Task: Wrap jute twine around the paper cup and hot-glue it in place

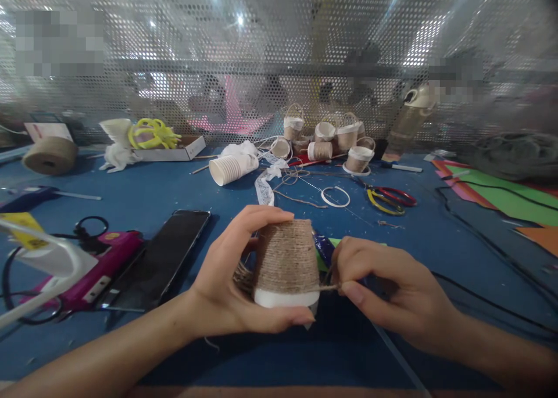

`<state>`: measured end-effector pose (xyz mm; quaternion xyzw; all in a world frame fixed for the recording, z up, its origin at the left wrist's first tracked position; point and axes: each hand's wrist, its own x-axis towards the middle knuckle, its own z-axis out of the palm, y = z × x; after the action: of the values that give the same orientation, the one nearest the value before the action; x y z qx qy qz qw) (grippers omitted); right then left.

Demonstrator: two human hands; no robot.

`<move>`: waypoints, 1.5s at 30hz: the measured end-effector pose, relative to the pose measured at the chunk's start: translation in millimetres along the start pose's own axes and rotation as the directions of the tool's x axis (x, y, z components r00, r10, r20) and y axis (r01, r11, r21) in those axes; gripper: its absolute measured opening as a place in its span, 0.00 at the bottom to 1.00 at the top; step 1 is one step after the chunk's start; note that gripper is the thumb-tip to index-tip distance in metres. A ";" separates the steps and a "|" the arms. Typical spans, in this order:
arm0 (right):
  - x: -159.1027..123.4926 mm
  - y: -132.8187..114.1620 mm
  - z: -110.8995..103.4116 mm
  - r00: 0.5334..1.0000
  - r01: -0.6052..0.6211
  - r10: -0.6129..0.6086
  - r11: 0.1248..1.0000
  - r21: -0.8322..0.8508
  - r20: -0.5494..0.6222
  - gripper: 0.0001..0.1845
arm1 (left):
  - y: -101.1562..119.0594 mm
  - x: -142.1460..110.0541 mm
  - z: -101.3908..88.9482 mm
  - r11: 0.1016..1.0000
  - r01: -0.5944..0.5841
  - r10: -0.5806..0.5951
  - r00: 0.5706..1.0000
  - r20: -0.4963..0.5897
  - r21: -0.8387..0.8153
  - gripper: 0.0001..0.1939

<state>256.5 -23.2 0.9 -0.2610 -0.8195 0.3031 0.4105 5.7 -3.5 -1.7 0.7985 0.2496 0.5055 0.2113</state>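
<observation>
My left hand [235, 276] is closed round a white paper cup [283, 298], fingers over its top and thumb under its lower edge. Brown jute twine [288, 255] covers most of the cup in tight rows, leaving a white band bare near the bottom. From the right side of the cup a strand of twine [329, 287] runs taut to my right hand [379, 282], which pinches it between thumb and forefinger. Behind the cup, partly hidden, lies a blue glue gun [323, 248]. A loose bundle of twine [243, 277] shows behind my left palm.
A black phone [170, 258] and a magenta power strip [113, 258] lie at left. Farther back are stacked paper cups [231, 167], small twine-wrapped baskets [347, 135], scissors [386, 199] and a twine spool [50, 156]. Coloured sheets [501, 192] and a black cable [483, 235] are at right.
</observation>
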 end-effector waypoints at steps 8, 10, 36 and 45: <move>0.3 -2.3 1.6 1.000 -0.009 0.010 0.999 -0.033 0.005 0.07 | 0.7 -1.3 1.6 0.999 -0.003 0.002 1.000 -0.009 -0.044 0.43; 0.3 -3.2 2.1 1.000 -0.013 0.013 0.999 -0.048 0.002 0.07 | 0.6 -1.6 2.4 0.998 0.000 0.000 1.000 -0.006 -0.067 0.43; 2.5 -6.2 7.9 0.998 -0.062 0.064 0.988 -0.142 0.013 0.13 | -2.4 -4.2 3.8 0.992 -0.072 0.070 0.997 -0.024 -0.100 0.45; 2.2 -6.0 9.1 0.990 -0.127 0.132 0.987 -0.101 0.048 0.13 | 0.8 -2.0 4.9 0.996 -0.054 0.052 0.998 -0.028 -0.075 0.44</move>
<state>246.8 -28.4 1.9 -0.3251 -0.8255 0.2956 0.3542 9.6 -5.7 -4.6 0.7896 0.2116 0.5304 0.2245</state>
